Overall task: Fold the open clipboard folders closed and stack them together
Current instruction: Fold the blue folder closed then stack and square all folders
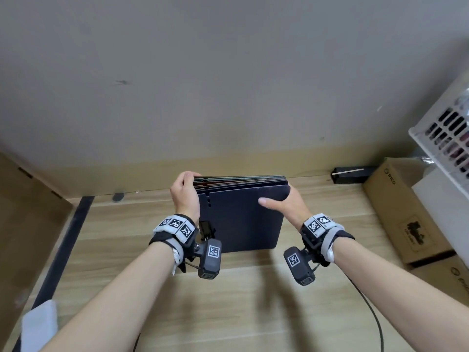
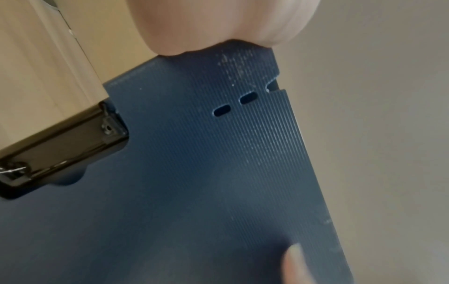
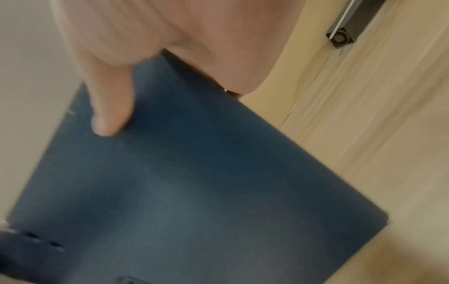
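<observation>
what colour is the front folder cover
Dark blue folder cover with fine ribbed lines, clearest in the left wrist view.

left hand [image 1: 184, 193]: raised, fingers curled over folder stack's [image 1: 241, 212] top-left corner | right hand [image 1: 288, 203]: thumb flat on front cover, gripping top-right corner | forearms: extended forward

— What's worn on the arms?

— Bare forearms, no sleeves. Each wrist carries a grey-and-black strap [image 1: 175, 231] topped with black-and-white square code tags (three show on the left one).

— And underneath?

— A small black camera [image 1: 209, 258] with its own tag hangs there; a thin black cable [image 1: 365, 301] trails lower right.
</observation>
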Demonstrator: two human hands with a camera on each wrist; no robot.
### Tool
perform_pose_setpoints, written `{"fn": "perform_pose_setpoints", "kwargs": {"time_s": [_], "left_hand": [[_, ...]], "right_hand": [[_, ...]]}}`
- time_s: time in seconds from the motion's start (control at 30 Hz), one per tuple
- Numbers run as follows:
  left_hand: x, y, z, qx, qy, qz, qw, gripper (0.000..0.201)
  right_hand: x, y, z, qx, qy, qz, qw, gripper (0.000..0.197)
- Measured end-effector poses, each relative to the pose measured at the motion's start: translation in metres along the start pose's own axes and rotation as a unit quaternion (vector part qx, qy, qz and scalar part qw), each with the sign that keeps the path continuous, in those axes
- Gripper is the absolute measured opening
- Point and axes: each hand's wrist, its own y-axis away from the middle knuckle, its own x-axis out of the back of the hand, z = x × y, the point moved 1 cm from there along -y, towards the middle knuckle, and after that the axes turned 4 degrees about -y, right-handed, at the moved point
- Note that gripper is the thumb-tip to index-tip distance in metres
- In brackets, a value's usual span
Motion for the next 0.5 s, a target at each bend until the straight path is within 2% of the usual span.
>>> {"fn": "perform_pose_setpoints", "kwargs": {"time_s": [0.07, 0.13, 0.23, 0.27, 0.33, 0.4, 0.5], "left_hand": [[0.001, -0.001, -0.001, 0.002, 0.006, -0.011, 1.000, 0.031], [0.007, -0.001, -0.007, 0.025, 0.028, -0.059, 0.998, 0.029], [0.026, 0.005, -0.025, 0.087, 0.052, -0.172, 0.980, 0.053], [0.033, 0.009, -0.035, 0.081, 0.019, -0.196, 0.977, 0.061], [0.040, 0.021, -0.050, 0.045, -0.076, -0.232, 0.969, 0.057], [0.043, 0.023, -0.074, 0.038, -0.175, -0.268, 0.947, 0.062], [0.045, 0.020, -0.108, 0.054, -0.312, -0.283, 0.905, 0.066]], "right_hand": [[0.001, 0.002, 0.008, 0.006, 0.010, -0.010, 1.000, 0.038], [0.002, -0.002, 0.012, 0.014, 0.004, 0.002, 1.000, 0.036], [0.001, -0.012, 0.020, 0.026, -0.011, 0.008, 1.000, 0.038], [0.001, -0.014, 0.025, 0.025, -0.011, 0.005, 1.000, 0.039], [0.002, -0.017, 0.036, 0.021, -0.007, -0.007, 1.000, 0.037], [0.005, -0.020, 0.052, 0.011, -0.001, -0.019, 1.000, 0.036], [0.007, -0.021, 0.083, -0.007, 0.008, -0.023, 1.000, 0.038]]}}
